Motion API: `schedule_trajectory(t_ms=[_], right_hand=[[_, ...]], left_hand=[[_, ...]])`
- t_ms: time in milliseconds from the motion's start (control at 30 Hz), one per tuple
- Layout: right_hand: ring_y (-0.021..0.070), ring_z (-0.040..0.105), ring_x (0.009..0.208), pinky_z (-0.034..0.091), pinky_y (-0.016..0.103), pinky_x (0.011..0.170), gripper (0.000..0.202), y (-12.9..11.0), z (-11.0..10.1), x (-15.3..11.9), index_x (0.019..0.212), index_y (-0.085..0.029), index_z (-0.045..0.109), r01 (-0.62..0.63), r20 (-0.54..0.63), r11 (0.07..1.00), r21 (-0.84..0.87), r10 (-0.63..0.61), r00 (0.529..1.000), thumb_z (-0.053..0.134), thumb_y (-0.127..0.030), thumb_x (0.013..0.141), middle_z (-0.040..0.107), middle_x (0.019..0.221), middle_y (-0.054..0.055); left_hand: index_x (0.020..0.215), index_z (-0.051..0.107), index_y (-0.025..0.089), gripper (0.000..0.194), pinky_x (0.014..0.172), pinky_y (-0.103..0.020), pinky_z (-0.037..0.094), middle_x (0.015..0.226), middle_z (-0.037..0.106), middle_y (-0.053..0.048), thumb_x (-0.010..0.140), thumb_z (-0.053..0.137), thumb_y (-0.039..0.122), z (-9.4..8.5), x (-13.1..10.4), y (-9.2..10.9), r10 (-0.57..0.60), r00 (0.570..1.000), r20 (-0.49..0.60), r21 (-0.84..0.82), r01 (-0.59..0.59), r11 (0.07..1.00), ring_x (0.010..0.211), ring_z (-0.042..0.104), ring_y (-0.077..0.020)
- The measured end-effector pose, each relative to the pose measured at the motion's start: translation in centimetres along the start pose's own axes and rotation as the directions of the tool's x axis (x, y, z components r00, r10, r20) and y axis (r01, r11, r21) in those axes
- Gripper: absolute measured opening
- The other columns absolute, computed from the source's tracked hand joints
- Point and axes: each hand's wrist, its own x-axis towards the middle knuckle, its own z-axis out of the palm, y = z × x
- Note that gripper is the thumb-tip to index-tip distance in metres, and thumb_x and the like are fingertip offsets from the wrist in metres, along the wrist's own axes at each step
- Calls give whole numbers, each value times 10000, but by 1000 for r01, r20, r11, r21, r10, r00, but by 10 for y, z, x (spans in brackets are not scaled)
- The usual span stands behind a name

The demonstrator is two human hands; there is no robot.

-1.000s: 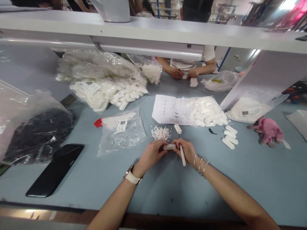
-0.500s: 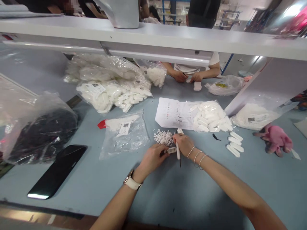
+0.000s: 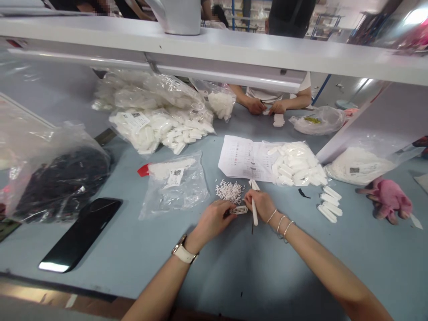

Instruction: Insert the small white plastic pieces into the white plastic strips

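My left hand [image 3: 216,218] is closed on one end of a small white connector housing [image 3: 238,210] with rows of dark holes facing up. My right hand [image 3: 259,205] is closed in a pinch just to the right of it. A slim white-handled tool [image 3: 255,213] sticks out of the right hand toward me; its working end is hidden by the fingers. Just beyond both hands lies a loose pile of tiny white plugs [image 3: 230,191]. A few white housings [image 3: 254,184] rest behind the right hand, partly covered by it.
A bag of white housings [image 3: 297,165] lies on a printed sheet [image 3: 240,156]. Several loose housings [image 3: 331,204] and a pink cloth item [image 3: 391,200] are at right. A flat clear bag [image 3: 175,185], a black phone [image 3: 83,234] and full bags [image 3: 157,116] occupy the left. A co-worker's hands [image 3: 267,107] show opposite.
My right hand has drawn slightly right, away from the pile, uncovering more of the connector housing's end. The tool has tilted a little. My left hand keeps its hold.
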Motion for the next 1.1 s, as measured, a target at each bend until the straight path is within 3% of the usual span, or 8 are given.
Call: schedule_trajectory(t_ms=[100,333,667,900,1100], right_hand=[[112,517,511,398,226,529,195,-4,-5,-9,617,-224,373,-53,-65,978,203,67,996,517,-209,747,611,608,-18],[102,539,551,436,217,559,234,-17,-9,-19,655,-238,306,-57,-117,908,414,115,987,524,-231,742,648,679,0],[107,557,590,451,222,586,229,-28,-10,-23,658,-236,309,3,-63,913,409,25,998,510,-213,767,636,682,-1],[128,589,616,439,227,593,222,-32,-15,-23,656,-233,335,131,-60,957,260,-120,991,490,-164,798,636,672,4],[131,556,605,431,233,611,195,-30,-11,-26,678,-226,389,159,-62,976,146,-151,987,483,-109,802,607,656,-4]], left_hand=[[847,630,189,82,638,-275,436,751,631,-20,768,623,208,0,0,2,-42,999,-24,-21,41,999,706,571,-174],[892,615,189,119,633,-273,442,754,628,-18,777,599,213,7,-1,0,-10,995,-97,-49,5,999,702,562,-164],[867,601,189,130,602,-251,451,767,642,-13,788,615,291,11,-4,6,-40,993,-109,-98,29,995,645,547,-133],[813,598,184,100,635,-261,464,766,647,-14,748,664,222,14,-4,7,-68,988,-140,-113,52,992,716,589,-158],[814,609,182,108,646,-265,470,771,653,-16,740,682,209,13,-5,8,-65,990,-128,-118,50,992,733,595,-164]])
